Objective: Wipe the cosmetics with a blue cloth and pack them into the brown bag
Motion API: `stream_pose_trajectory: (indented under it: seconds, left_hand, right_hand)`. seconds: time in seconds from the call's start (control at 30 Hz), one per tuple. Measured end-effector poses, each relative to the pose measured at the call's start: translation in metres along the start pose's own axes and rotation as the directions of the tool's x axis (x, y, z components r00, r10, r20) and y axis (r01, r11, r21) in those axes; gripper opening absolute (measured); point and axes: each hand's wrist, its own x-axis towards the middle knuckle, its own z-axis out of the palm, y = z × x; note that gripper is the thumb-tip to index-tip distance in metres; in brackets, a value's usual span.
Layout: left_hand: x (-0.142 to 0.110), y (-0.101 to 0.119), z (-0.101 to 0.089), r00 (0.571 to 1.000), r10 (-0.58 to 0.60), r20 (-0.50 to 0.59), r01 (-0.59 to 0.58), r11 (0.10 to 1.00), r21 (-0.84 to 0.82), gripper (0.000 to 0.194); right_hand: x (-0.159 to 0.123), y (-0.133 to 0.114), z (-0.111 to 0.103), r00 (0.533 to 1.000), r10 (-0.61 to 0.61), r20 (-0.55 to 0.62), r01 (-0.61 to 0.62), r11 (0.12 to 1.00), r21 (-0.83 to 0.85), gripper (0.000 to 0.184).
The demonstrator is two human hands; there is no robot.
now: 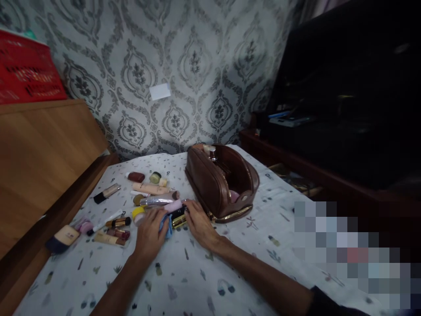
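Observation:
My left hand (151, 232) lies on the table with its fingers curled over a small blue item (167, 227). My right hand (197, 224) rests just to the right of it, fingers on a black and gold tube (178, 218) and beside a pink tube (173, 206). An open brown leather cosmetic bag (219, 182) stands right behind my right hand, with a bottle and a pink item inside. Scattered makeup lies to the left: a silver tube (156, 201), a peach tube (149, 188), a yellow-lidded jar (138, 214).
A patterned white cloth (184, 281) covers the table. A wooden cabinet (39, 158) with a red crate (26, 70) on top stands at the left. A dark unit (345, 109) stands at the right. More brushes and tubes (108, 228) lie near the table's left edge.

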Motion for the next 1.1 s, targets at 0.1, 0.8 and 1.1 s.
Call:
stream_pose_trajectory:
  seconds: [0.1,0.8,1.1]
  left_hand:
    - [0.0,-0.003,0.0,1.0,0.003,-0.003,-0.003,1.0,-0.012,0.023]
    - [0.005,-0.004,-0.006,0.997,-0.071,0.024,0.074,0.988,-0.138,0.02]
    - [0.004,0.011,-0.022,0.989,-0.033,-0.147,0.002,0.978,-0.208,0.034]
  right_hand:
    - [0.008,-0.003,0.001,1.0,0.005,0.022,-0.004,1.0,-0.008,0.035]
    - [0.022,0.008,-0.003,0.994,0.109,0.009,-0.105,0.925,0.366,0.034]
    - [0.006,-0.022,-0.012,0.991,-0.088,-0.097,0.113,0.949,0.295,0.033]
